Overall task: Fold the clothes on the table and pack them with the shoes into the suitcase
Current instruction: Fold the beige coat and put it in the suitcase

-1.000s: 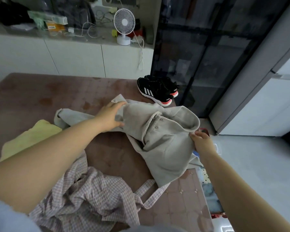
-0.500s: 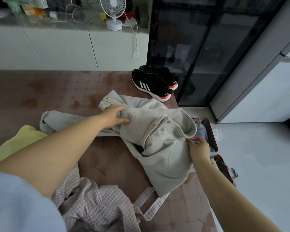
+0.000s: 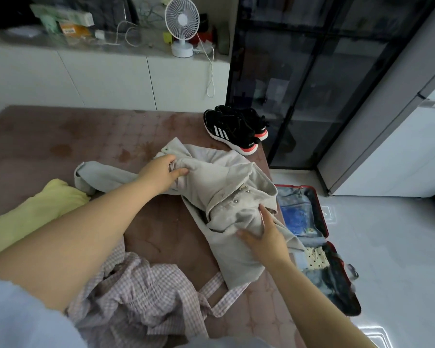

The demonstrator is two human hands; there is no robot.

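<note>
on the far left of the table (image 3: 60, 136) a yellow cloth (image 3: 35, 209) is left in a loose heap, and nearer the body a checked garment (image 3: 141, 297) is spread out crumpled, its straps trailing to the right. neither is folded yet.

towards the middle, the left hand (image 3: 161, 174) is seen with its fingers curled tightly round a bunch of the beige jacket (image 3: 221, 172) near one shoulder, so that side is held firmly. one sleeve is stretched out to the left behind the forearm. the black shoes (image 3: 234, 129) are parked at the far right corner of the table, untouched.

the change is found further right. half a second ago the right hand (image 3: 264, 237) was held at the jacket's outer edge, above the suitcase; now it has been brought inward and laid on the jacket front just below the buttons, fingers straight and spread, with a ridge of cloth raised between thumb and forefinger. nothing is clasped there; the cloth is only pressed.

this is judged to be smoothing before the first fold. the open suitcase (image 3: 325, 222) is seen on the floor beside the table's right edge, with some items already inside, so most of the packing is judged to be still ahead.
</note>
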